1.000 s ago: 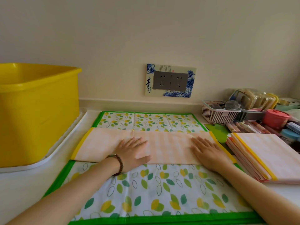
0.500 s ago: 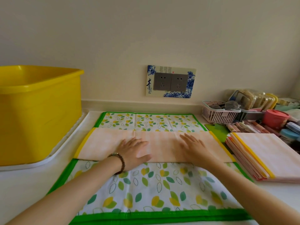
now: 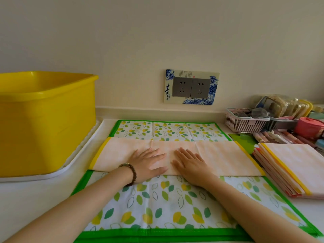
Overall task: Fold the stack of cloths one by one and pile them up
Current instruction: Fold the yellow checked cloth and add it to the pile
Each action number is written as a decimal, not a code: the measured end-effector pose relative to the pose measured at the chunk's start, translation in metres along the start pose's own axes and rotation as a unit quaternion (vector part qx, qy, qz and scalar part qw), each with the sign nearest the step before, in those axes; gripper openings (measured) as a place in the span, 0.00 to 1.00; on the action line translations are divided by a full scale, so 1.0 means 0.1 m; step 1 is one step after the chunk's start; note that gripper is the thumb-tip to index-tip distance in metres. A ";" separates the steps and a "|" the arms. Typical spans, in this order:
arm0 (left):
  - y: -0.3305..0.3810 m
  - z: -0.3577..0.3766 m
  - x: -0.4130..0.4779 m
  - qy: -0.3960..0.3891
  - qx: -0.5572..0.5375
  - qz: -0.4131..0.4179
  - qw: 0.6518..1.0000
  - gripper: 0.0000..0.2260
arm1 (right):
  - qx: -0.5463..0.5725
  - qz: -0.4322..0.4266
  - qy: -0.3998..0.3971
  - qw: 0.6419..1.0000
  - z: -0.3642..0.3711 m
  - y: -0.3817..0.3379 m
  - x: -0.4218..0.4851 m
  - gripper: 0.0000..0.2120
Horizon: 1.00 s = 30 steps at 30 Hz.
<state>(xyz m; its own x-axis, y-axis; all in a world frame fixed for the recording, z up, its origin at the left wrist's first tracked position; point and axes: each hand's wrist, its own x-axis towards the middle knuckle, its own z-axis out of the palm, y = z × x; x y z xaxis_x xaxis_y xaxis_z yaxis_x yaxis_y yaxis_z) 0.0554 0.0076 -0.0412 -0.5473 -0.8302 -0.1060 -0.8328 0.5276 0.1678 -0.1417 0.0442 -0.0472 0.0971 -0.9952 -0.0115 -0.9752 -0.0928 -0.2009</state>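
Two flat hands are what I have on the cloth (image 3: 222,158): the left hand (image 3: 149,163) and right hand (image 3: 191,166) lie side by side, fingers straight, pressing its middle and gripping nothing. The cloth is a long peach strip with yellow-trimmed ends, stretched across the centre of the frame on the leaf mat (image 3: 157,204). I judge it thin, light and limp, with creases showing. It would likely slide over the mat, so one palm ought to pin it during a fold. I would pinch an end at its yellow trim, probably the firmest part, near the corners. The pile (image 3: 296,163) sits at the right edge on the bench (image 3: 35,199).
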 end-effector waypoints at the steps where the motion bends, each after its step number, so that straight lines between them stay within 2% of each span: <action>1: -0.06 0.00 -0.01 -0.004 -0.005 0.001 1.000 0.32 | -0.002 0.000 0.000 1.000 0.00 0.00 0.00 0.28; 4: -0.25 0.01 -0.08 -0.003 -0.017 0.005 1.000 0.43 | -0.002 -0.002 -0.001 1.000 0.00 0.01 0.01 0.28; 9: -0.58 -0.04 -0.25 -0.009 -0.006 -0.029 1.000 0.38 | -0.005 -0.003 -0.005 1.000 0.01 0.03 0.01 0.28; 14: -0.80 -0.07 -0.36 -0.006 -0.010 -0.044 0.999 0.48 | -0.009 -0.004 -0.008 1.000 0.00 0.03 0.02 0.28; 22: -0.73 -0.24 -0.33 -0.021 -0.047 -0.059 0.997 0.54 | 0.041 -0.015 -0.025 0.999 -0.14 -0.02 -0.02 0.27; 24: -0.64 -0.36 -0.27 -0.001 -0.047 -0.076 0.996 0.49 | 0.176 0.008 0.007 0.984 -0.28 -0.03 -0.10 0.24; 26: -0.51 -0.43 -0.16 0.026 -0.022 -0.089 0.995 0.41 | 0.333 0.028 0.046 0.942 -0.41 -0.01 -0.27 0.21; 28: -0.39 -0.45 -0.01 0.039 -0.021 -0.081 0.996 0.43 | 0.402 0.029 0.030 0.915 -0.52 0.03 -0.49 0.18; 30: -0.27 -0.45 0.17 0.031 -0.033 -0.060 0.997 0.45 | 0.497 0.047 -0.026 0.866 -0.55 0.09 -0.72 0.18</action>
<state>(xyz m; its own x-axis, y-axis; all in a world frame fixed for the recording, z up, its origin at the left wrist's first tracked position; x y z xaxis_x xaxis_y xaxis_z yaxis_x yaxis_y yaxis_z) 0.0725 -0.0286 -0.0031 -0.4369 -0.8969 -0.0681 -0.8832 0.4134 0.2213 -0.1684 0.1136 0.0058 0.0608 -0.9918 -0.1125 -0.3282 0.0865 -0.9406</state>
